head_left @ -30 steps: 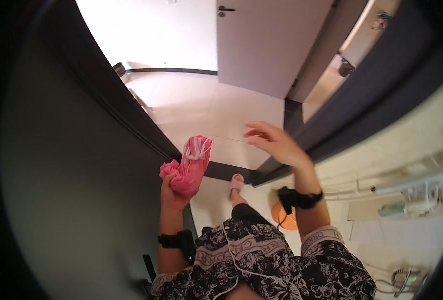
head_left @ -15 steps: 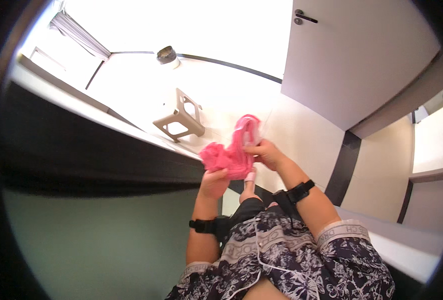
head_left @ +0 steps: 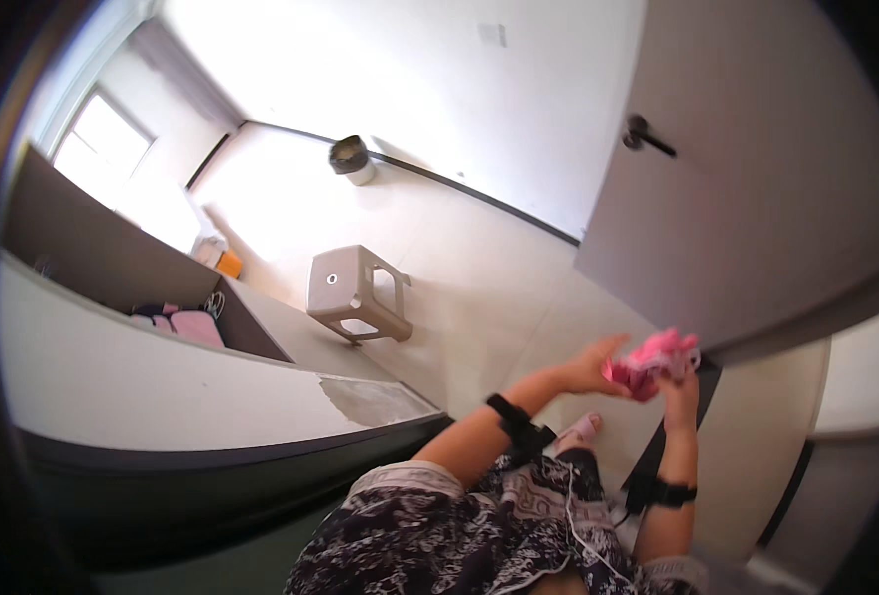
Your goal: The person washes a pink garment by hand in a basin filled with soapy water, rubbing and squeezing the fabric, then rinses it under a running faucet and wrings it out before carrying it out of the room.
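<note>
A crumpled bundle of pink fabric with whitish parts (head_left: 657, 362) is between my two hands, in front of the door's lower edge. My left hand (head_left: 593, 369) holds its left side, fingers and thumb around the edge of the folds. From below, my right hand (head_left: 679, 399) grips the bundle's right side, its fingers partly sunk in the fabric and blurred. Both wrists carry black straps. What the bundle is exactly cannot be made out.
A beige plastic stool (head_left: 360, 293) stands on the tiled floor to the left. Behind it is a bin with a dark liner (head_left: 352, 161). A grey door with a black handle (head_left: 647, 136) stands at the right. On the left runs a cabinet (head_left: 162, 397) with pink items (head_left: 186, 325) inside.
Both hands have moved to the right with the pink bundle, which is now more bunched up. My view has turned, bringing the cabinet's compartment into sight at the left.
</note>
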Motion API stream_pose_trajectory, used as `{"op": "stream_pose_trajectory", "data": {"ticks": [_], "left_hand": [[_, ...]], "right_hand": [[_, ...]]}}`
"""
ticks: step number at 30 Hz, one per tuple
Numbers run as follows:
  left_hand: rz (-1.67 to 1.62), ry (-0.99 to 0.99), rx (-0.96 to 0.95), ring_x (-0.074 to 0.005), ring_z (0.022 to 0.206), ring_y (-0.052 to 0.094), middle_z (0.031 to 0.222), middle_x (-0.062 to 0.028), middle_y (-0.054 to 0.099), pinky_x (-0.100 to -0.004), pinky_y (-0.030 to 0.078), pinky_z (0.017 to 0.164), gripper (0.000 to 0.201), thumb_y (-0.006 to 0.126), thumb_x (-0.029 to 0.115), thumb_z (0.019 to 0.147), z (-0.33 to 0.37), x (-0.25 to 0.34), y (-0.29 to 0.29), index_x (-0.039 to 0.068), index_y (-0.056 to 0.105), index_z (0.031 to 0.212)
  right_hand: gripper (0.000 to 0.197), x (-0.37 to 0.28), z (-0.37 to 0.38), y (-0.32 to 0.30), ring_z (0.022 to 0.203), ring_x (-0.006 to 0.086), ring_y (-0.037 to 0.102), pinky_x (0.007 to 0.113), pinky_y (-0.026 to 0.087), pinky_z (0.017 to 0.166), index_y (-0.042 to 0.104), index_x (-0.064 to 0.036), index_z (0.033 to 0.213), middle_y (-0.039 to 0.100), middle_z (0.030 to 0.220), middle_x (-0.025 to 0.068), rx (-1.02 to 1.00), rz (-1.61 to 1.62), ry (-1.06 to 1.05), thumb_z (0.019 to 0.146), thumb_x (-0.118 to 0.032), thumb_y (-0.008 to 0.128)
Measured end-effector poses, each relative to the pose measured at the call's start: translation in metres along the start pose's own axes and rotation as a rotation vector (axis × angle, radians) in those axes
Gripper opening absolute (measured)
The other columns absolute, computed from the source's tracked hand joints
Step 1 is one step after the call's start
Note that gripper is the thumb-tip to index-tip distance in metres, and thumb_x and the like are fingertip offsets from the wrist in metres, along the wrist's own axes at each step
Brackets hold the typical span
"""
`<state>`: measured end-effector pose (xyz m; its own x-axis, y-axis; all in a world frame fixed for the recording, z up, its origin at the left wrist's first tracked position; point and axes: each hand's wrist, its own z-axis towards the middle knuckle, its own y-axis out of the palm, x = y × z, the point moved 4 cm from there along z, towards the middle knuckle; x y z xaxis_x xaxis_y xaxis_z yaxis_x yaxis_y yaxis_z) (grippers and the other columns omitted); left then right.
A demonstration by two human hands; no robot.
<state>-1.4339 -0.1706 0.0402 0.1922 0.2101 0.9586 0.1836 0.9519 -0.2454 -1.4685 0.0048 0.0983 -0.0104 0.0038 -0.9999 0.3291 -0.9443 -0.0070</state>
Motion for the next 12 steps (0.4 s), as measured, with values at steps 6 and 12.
{"op": "stream_pose_trajectory", "data": {"ticks": [6, 12], "left_hand": [[-0.58, 0.084, -0.254, -0.0174, 0.091, 0.055, 0.104, -0.0099, 0.056, -0.0279, 0.047, 0.078, 0.082, 0.071, 0.006, 0.067, 0.045, 0.074, 0.036, 0.012, 0.031, 0.138], [-0.672, -0.288, -0.008, -0.0126, 0.103, 0.048, 0.119, -0.0115, 0.044, -0.0288, 0.041, 0.084, 0.079, 0.065, 0.004, 0.07, 0.04, 0.074, -0.001, 0.015, 0.029, 0.14]], "right_hand": [[0.032, -0.022, -0.004, -0.013, 0.094, 0.0132, 0.055, 0.027, 0.042, 0.086, 0.054, -0.0029, 0.106, 0.058, 0.102, 0.0034, -0.007, -0.112, -0.128, 0.075, 0.0, 0.064], [0.033, -0.024, 0.048, 0.014, 0.097, 0.0135, 0.053, 0.029, 0.041, 0.087, 0.054, -0.0035, 0.106, 0.056, 0.107, 0.0057, -0.274, -0.064, 0.015, 0.077, -0.01, 0.069]]}}
